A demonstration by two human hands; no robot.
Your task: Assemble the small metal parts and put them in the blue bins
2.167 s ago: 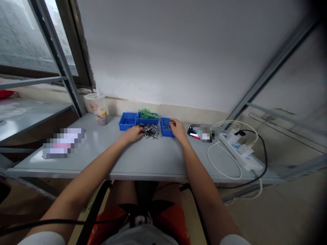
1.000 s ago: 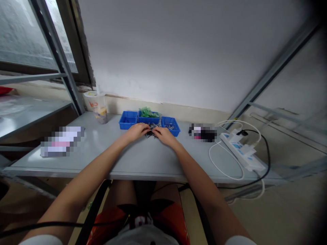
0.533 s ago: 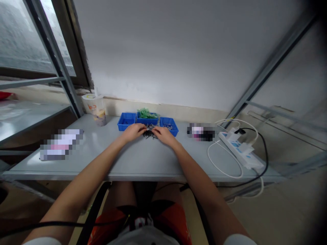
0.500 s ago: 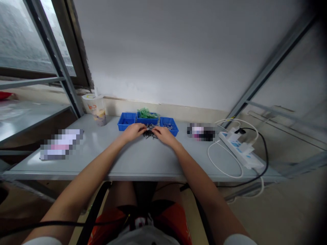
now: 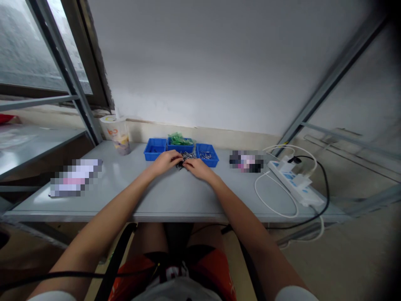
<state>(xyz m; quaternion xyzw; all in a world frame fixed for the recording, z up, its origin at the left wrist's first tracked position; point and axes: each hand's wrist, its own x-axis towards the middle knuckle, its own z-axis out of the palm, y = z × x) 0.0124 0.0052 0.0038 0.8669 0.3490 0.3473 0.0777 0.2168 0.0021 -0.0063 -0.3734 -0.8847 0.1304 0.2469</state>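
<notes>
The landmark here is the pile of small metal pieces (image 5: 189, 156) on the grey table (image 5: 181, 198), and both bare hands work at its near edge. The left hand (image 5: 167, 162) is at the pile's left side, fingers curled and thumb drawn in; the right hand (image 5: 199, 168) is at its near right, fingertips bent toward the left hand's, almost meeting them. Both look to be in a pinching pose, but whether either grips a piece cannot be told, since the pieces are tiny and partly covered. The step in hand seems to be picking through the pile with the fingertips. Left of the pile stands a blue tray (image 5: 154, 156) with something dark and unclear low inside; just behind the pile is a second blue tray (image 5: 180, 149) heaped with green plastic (image 5: 177, 139); right of it, a third blue tray (image 5: 213, 163) holds loose silvery pieces (image 5: 205, 155). From this pose, the next move would call for a light, precise pinch on one piece, with the other hand steadying its neighbours, because the slim pieces lie crossed and could probably drag each other along or scatter outward from the pile.
</notes>
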